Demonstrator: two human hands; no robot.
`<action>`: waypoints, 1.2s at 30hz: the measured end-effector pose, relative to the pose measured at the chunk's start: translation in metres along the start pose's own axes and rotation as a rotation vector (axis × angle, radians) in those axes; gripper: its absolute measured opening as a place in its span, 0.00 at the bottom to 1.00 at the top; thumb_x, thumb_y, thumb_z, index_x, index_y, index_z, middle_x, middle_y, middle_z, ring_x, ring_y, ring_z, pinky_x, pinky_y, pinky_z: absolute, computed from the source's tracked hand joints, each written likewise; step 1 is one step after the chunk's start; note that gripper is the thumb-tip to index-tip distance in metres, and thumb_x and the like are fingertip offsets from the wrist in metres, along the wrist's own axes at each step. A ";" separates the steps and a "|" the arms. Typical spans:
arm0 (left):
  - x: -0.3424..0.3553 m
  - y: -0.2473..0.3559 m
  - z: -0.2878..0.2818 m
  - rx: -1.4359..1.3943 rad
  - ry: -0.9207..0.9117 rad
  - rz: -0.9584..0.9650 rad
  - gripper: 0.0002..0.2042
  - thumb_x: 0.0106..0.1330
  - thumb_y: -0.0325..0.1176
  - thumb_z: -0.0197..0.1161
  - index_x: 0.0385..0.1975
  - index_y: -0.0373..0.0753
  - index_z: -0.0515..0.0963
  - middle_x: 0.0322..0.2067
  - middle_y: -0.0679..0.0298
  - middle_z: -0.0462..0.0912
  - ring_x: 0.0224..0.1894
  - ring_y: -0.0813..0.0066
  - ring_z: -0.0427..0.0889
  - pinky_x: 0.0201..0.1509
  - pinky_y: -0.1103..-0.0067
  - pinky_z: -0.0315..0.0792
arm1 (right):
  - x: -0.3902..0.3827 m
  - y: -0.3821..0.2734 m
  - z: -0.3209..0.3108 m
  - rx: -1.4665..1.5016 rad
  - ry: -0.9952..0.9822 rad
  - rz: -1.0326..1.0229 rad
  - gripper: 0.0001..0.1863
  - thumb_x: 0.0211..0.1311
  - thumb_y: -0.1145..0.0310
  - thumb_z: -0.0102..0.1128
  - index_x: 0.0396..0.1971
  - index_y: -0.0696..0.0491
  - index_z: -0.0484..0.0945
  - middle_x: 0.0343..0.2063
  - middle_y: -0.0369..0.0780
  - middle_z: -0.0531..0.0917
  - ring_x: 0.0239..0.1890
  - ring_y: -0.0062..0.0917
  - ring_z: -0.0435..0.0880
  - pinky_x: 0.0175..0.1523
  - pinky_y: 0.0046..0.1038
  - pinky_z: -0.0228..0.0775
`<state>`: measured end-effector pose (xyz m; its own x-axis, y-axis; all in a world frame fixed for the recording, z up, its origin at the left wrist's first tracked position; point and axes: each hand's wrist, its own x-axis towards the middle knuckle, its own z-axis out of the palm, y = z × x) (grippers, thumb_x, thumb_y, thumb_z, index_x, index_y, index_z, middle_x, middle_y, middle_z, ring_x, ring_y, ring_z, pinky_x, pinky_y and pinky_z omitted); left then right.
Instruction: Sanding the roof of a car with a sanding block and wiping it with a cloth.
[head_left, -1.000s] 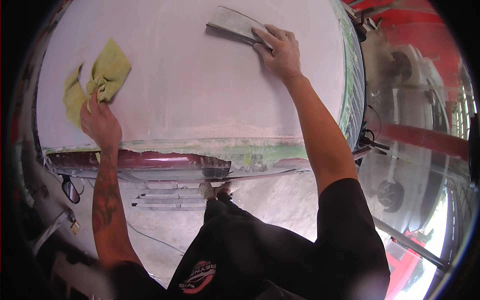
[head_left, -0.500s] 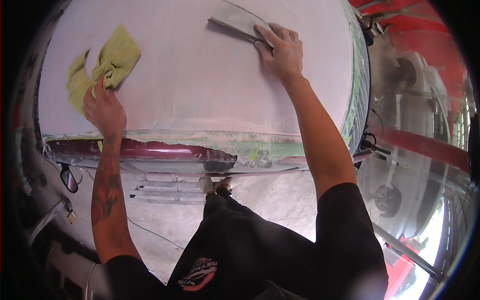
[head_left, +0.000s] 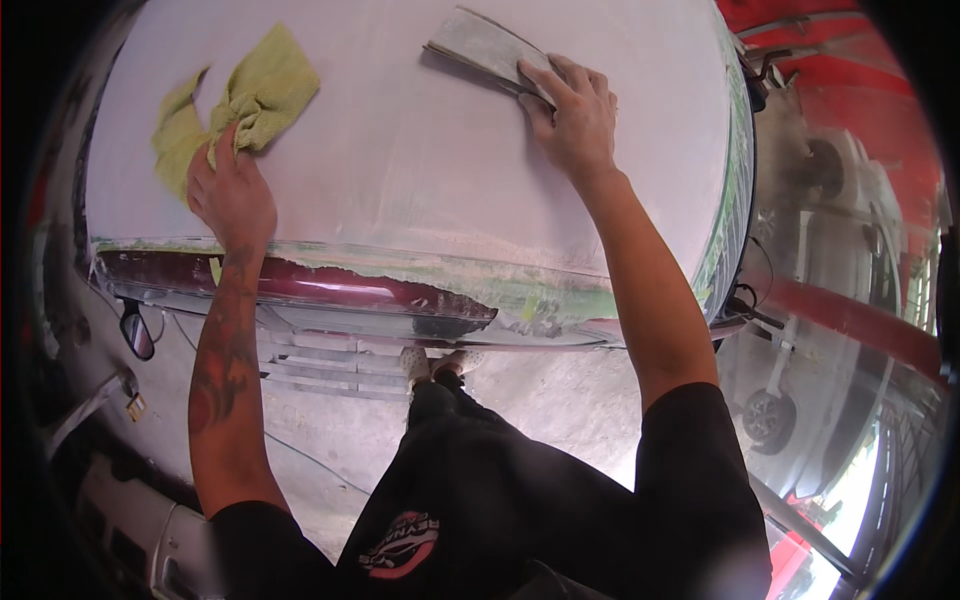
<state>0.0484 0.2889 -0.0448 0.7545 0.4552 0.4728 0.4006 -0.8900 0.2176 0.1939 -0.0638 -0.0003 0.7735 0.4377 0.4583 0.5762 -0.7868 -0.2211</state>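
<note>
The long, flat gray block [head_left: 486,47] sits on the big pale panel [head_left: 400,150], at the far side and a little right of the middle. The right hand [head_left: 580,115] has hold of its right end, with the thumb by the near edge and the other fingers bent over the top. From those fingers, the rest of the block sticks out to the left and a bit far. Its long way runs on a slant, from far left down to near right, and it goes more sideways than far and near. The free end points left and a little far, with no hand on it. The right hand is the one that touches the block; the left hand [head_left: 232,195] is well apart from it, over on the left and a bit nearer. The left fingers pinch a bunched part of a yellow-green cloth [head_left: 272,88]. The cloth spreads out past those fingers in two floppy parts: a big one goes far and right, and a thinner one is on the left. The big part points toward the far side. A dark red strip [head_left: 340,287] with a ragged edge is on the near side of the panel, nearer than both hands.
</note>
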 end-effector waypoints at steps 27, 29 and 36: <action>-0.004 -0.004 -0.007 0.015 -0.020 -0.023 0.21 0.67 0.32 0.54 0.61 0.54 0.71 0.60 0.55 0.65 0.66 0.54 0.60 0.69 0.58 0.49 | -0.044 -0.049 -0.005 0.056 -0.158 -0.302 0.27 0.50 0.67 0.67 0.54 0.33 0.78 0.54 0.37 0.76 0.51 0.35 0.74 0.54 0.40 0.65; -0.001 0.003 -0.007 -0.006 -0.018 -0.017 0.21 0.67 0.32 0.54 0.61 0.54 0.71 0.60 0.54 0.65 0.66 0.54 0.59 0.69 0.58 0.49 | 0.018 -0.019 0.009 -0.007 -0.048 -0.150 0.22 0.54 0.64 0.67 0.52 0.36 0.79 0.52 0.37 0.78 0.52 0.38 0.74 0.53 0.41 0.65; -0.005 -0.009 -0.009 0.025 -0.037 -0.034 0.21 0.67 0.32 0.54 0.61 0.54 0.71 0.60 0.54 0.65 0.66 0.54 0.59 0.69 0.58 0.49 | -0.058 -0.058 -0.003 0.042 -0.088 -0.081 0.25 0.51 0.68 0.68 0.52 0.38 0.79 0.56 0.41 0.75 0.51 0.38 0.73 0.56 0.42 0.64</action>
<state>0.0364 0.2942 -0.0415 0.7587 0.4866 0.4331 0.4392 -0.8731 0.2116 0.1145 -0.0451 -0.0116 0.7429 0.5374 0.3990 0.6471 -0.7292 -0.2226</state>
